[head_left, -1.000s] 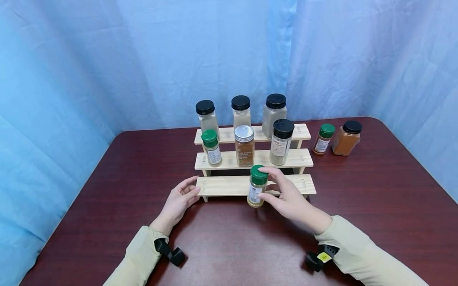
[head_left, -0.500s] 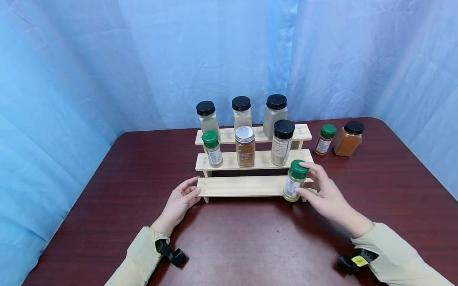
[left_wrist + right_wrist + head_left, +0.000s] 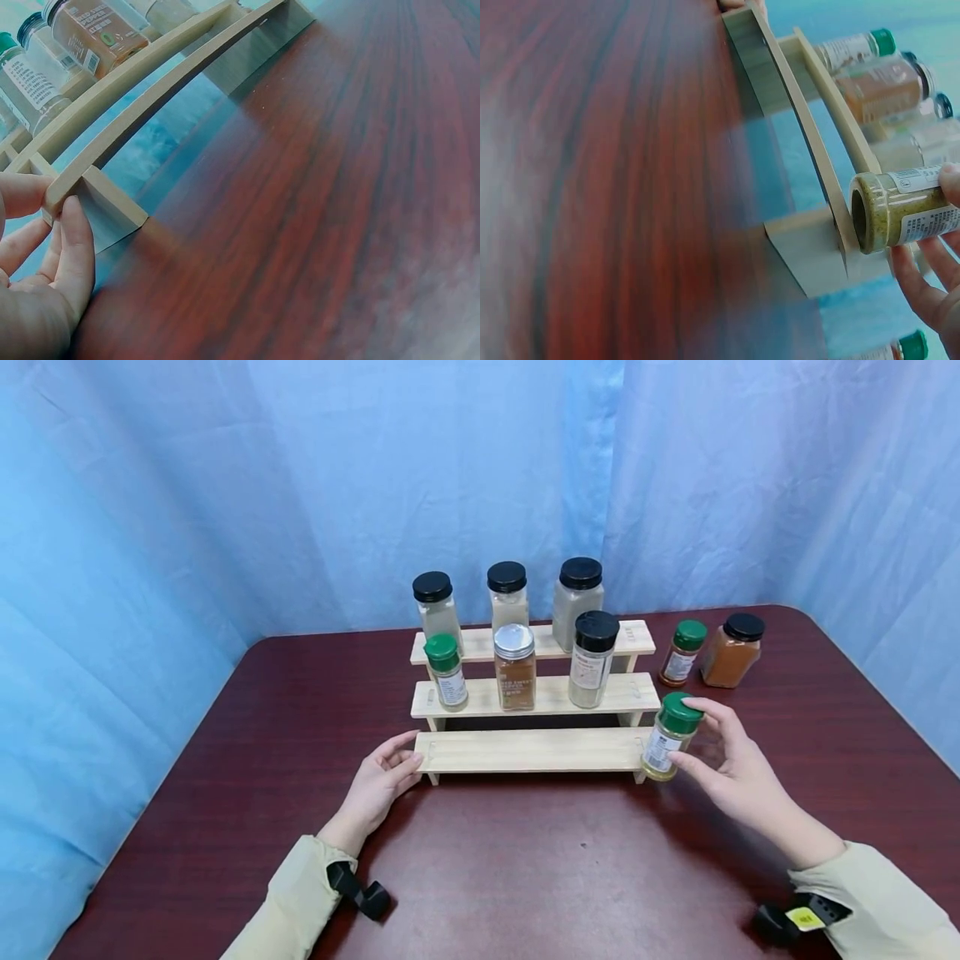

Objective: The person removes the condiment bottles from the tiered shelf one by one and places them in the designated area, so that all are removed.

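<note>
A three-step wooden spice rack [image 3: 532, 752] stands at the middle of the table. My left hand [image 3: 378, 783] pinches the left end of its lowest step between thumb and fingers, as the left wrist view also shows. With my right hand [image 3: 738, 777] I hold a spice jar [image 3: 663, 748] with a green cap and white label at the right end of that step. In the right wrist view, greenish-yellow contents show through the jar's glass [image 3: 885, 214], and its base is close beside the step's edge. The jar tilts slightly.
On the middle step stand a green-capped jar [image 3: 452, 685], a silver-lidded red pepper jar [image 3: 515, 681] and a black-capped shaker [image 3: 588, 672]. Several black-lidded jars line the top step. Right of the rack are a green-capped jar [image 3: 678, 664] and an orange-brown jar [image 3: 729, 658].
My right hand has carried the green-capped jar rightward, from in front of the lowest step's middle to its right end. The left hand has kept its hold on the rack.
</note>
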Motion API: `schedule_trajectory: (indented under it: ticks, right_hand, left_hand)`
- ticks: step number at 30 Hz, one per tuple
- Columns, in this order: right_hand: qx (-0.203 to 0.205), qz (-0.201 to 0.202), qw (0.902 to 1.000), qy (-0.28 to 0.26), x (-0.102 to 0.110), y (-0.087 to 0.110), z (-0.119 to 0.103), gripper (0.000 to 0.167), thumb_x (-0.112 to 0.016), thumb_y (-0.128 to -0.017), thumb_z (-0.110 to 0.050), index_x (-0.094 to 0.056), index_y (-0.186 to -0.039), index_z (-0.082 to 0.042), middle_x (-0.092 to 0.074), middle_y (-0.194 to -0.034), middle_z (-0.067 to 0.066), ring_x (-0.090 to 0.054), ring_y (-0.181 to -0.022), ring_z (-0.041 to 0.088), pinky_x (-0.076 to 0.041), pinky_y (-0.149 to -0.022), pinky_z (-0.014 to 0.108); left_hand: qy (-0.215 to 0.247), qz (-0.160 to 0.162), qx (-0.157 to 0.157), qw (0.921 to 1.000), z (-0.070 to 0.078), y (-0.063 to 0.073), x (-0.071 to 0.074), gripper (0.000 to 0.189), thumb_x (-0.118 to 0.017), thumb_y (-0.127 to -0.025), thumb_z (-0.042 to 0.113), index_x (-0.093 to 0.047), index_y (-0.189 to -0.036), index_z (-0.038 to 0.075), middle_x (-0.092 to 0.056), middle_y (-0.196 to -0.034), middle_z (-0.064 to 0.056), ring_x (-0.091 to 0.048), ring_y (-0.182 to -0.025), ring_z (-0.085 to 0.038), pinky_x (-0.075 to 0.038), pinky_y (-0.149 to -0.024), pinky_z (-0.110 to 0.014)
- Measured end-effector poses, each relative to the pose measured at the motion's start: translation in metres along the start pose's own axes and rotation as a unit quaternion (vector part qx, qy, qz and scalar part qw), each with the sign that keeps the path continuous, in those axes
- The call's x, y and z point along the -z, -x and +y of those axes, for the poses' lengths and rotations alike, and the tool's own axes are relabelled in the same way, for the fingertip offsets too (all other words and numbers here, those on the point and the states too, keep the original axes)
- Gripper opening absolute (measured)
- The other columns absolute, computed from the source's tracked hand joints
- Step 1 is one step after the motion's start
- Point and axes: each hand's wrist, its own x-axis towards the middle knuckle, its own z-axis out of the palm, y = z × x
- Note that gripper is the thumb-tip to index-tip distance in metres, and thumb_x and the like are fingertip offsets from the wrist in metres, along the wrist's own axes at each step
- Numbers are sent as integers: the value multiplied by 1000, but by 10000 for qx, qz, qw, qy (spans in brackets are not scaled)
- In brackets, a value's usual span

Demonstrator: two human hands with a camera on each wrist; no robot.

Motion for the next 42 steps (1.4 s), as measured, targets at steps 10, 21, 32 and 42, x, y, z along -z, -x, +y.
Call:
schedule_trajectory:
  ticks: [10,21,32,42]
  right_hand:
    - [-219,97,9997,-46,20,-1,19,73,-62,-84,12,-22,-143,-4,-44,-114,-31,-49,-96,-19,-42,-76,0]
    - [-546,238,9974,407,40,-3,53,71,-60,-87,8,-20,-144,-5,-41,-107,-31,-44,-91,-22,-39,-72,-3]
    - [-1266,196,9888,768,65,-8,86,68,-58,-92,-4,-16,-145,-8,-47,-109,17,-33,-88,-27,-34,-67,-6]
    - [-1862,197,9766,1063,85,-18,108,70,-58,-94,-20,-12,-148,-24,-47,-108,6,-33,-83,-23,-33,-61,7]
  left_hand:
    - [47,-14,42,10000,-1,-2,2,51,-51,-94,-4,-36,-142,-2,-56,-82,9,-56,-72,1,-51,-69,-15]
    - [121,-71,73,9999,1,-1,3,52,-50,-94,-5,-34,-143,-3,-56,-82,9,-55,-69,1,-51,-68,-15]
    - [147,-107,34,9998,-2,-1,2,52,-50,-94,-4,-35,-143,-2,-56,-81,9,-56,-72,0,-50,-68,-15]
    - [147,-58,23,9999,0,-1,2,52,-50,-94,-4,-36,-143,-2,-54,-82,8,-55,-70,1,-51,-68,-15]
